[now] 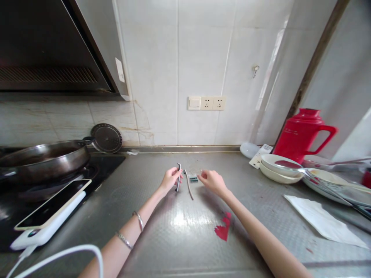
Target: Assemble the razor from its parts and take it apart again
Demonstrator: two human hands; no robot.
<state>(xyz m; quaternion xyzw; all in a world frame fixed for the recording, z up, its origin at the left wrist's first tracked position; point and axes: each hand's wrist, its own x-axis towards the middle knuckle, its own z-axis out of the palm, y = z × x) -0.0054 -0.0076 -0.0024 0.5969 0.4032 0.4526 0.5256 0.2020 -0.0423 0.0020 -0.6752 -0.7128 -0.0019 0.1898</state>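
Observation:
My left hand (171, 180) is closed around a slim black-and-silver tool (178, 177) with a small bent head, held nearly upright over the counter. Just right of it lies a thin, slightly curved beige stick (189, 185) with a dark upper end. Beside that stick are small dark teal pieces (193, 178), too small to name. My right hand (213, 180) is to the right of these pieces, its fingers curled together. Whatever its fingertips may pinch is too small to make out.
On the left, a steel pan (69, 154) sits on the black stove, with a phone (55, 204) on a white power bank (52, 226) in front. Stacked bowls (279, 177), a red thermos (301, 135) and a white napkin (321, 220) are at right. Red scraps (223, 229) lie nearer.

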